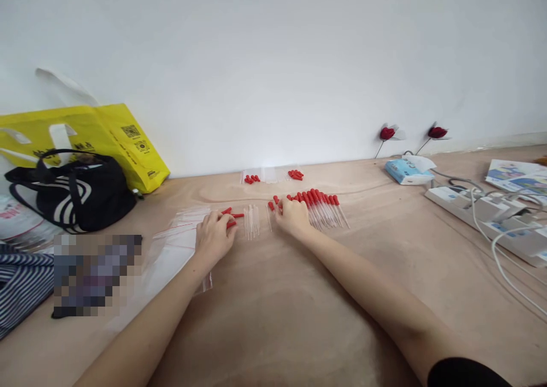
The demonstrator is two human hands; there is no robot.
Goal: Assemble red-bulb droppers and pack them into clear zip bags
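Clear thin droppers with red rubber bulbs [323, 204] lie side by side in a row on the wooden table. At the row's left end, my right hand [293, 216] is closed, its fingertips on a red-topped dropper [270, 207]; the fingers partly hide it. My left hand [215, 236] rests over clear zip bags [173, 256], fingers curled, with a red rubber bulb [231, 224] at its fingertips. More loose red bulbs [233, 214] lie just beyond those fingers. Between my hands is a small group of bare clear tubes [252, 221].
Small bags with red bulbs [252, 179] lie by the wall. On the left are a yellow bag [137, 147], a black bag [98, 196] and striped cloth [23, 284]. A tissue pack [408, 171], power strip [482, 221], cables and papers [517, 173] lie right.
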